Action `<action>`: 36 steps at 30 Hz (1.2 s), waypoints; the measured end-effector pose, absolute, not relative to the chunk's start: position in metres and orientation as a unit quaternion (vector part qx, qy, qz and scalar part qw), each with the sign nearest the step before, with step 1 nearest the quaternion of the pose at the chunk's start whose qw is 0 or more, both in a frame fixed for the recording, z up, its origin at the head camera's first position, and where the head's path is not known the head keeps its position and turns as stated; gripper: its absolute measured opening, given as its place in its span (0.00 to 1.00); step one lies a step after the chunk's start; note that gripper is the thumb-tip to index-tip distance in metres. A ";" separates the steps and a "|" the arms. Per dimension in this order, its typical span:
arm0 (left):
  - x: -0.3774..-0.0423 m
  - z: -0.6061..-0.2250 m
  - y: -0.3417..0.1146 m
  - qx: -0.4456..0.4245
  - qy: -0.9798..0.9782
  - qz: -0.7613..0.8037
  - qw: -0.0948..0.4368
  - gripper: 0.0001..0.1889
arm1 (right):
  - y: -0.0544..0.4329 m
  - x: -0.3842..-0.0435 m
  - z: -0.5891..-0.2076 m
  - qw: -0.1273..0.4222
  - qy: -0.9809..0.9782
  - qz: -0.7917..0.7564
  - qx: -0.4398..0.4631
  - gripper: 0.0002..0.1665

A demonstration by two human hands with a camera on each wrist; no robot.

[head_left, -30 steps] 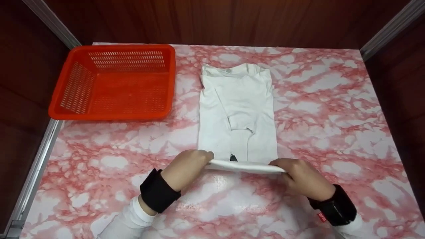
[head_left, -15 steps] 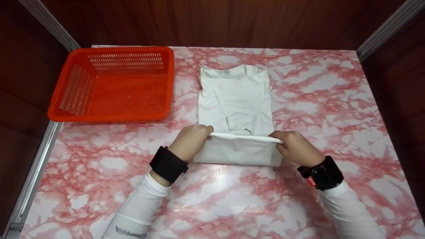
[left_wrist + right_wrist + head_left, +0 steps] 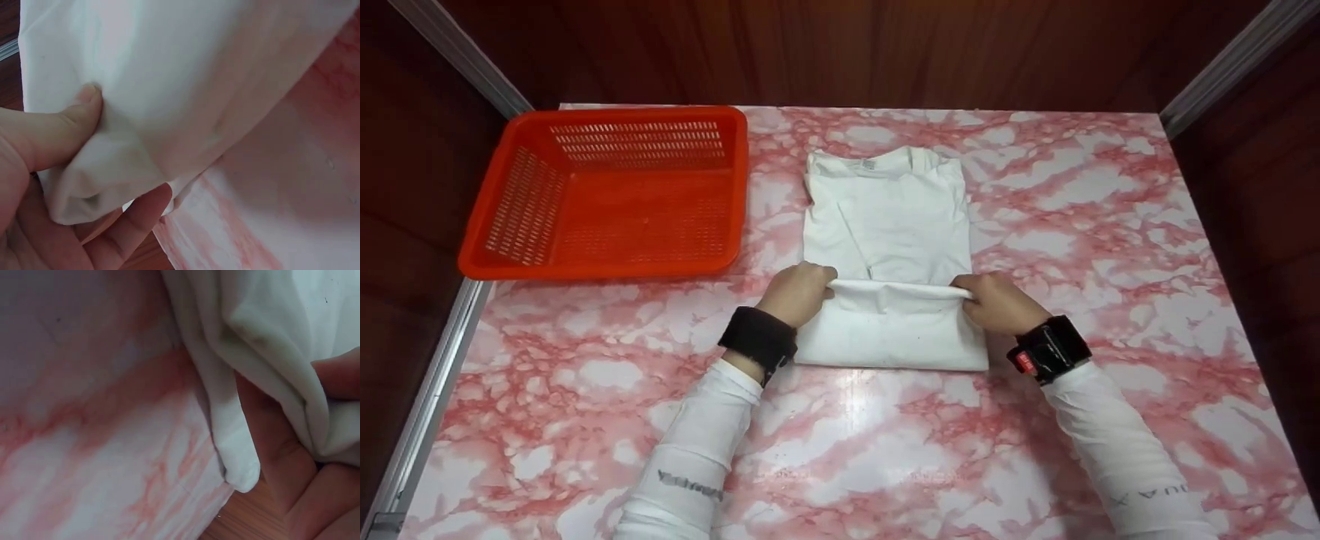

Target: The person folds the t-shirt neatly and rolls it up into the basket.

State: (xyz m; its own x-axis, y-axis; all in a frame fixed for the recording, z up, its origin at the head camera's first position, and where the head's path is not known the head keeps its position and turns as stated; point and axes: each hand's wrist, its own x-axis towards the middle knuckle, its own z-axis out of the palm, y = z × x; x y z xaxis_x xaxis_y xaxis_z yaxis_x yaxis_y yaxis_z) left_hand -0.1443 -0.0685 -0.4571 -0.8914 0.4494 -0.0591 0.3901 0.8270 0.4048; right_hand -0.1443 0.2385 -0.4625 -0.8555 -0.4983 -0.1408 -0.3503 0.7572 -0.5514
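A white long-sleeved shirt (image 3: 892,225) lies on the table with its collar at the far end and its bottom part turned up over the middle. My left hand (image 3: 800,291) pinches the left end of the turned-up edge. At the right end of that same edge, my right hand (image 3: 997,301) grips the cloth. In the left wrist view, the thumb presses on the shirt (image 3: 169,67) while fingers lie beneath it. Folded layers of the shirt (image 3: 270,354) run between thumb and fingers in the right wrist view. The tucked sleeve is mostly covered by the fold.
An orange-red plastic basket (image 3: 645,217) with slotted walls stands at the back left, apart from the shirt. The table (image 3: 1080,420) has a pink-and-white marbled top. Dark wooden panels (image 3: 840,52) enclose it at the back and both sides.
Both hands have carried the shirt's bottom edge away from the person and laid it over the middle. The cuff seen earlier is now under the fold.
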 end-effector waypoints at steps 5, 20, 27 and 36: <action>-0.149 -0.465 -0.069 0.205 0.955 0.194 0.086 0.04 | 0.235 -0.149 -0.472 0.144 0.925 -0.274 -0.219 0.14; -0.155 -0.489 -0.074 0.130 0.966 0.218 0.050 0.26 | 0.238 -0.144 -0.483 0.051 0.953 -0.229 -0.192 0.41; -0.138 -0.488 -0.067 0.134 0.975 0.178 -0.016 0.33 | 0.234 -0.130 -0.490 -0.009 0.957 -0.213 -0.196 0.40; -0.099 -0.472 -0.057 0.262 0.952 0.160 0.018 0.25 | 0.227 -0.091 -0.486 -0.026 0.943 -0.200 -0.265 0.42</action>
State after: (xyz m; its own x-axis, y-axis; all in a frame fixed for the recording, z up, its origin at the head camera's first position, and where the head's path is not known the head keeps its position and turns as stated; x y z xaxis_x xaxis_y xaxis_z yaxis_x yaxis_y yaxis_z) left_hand -0.0993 -0.0570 -0.4717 -0.8620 0.5044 0.0496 0.4929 0.8115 0.3140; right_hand -0.0910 0.2272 -0.4856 -0.8578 -0.4899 0.1553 -0.5107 0.7790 -0.3638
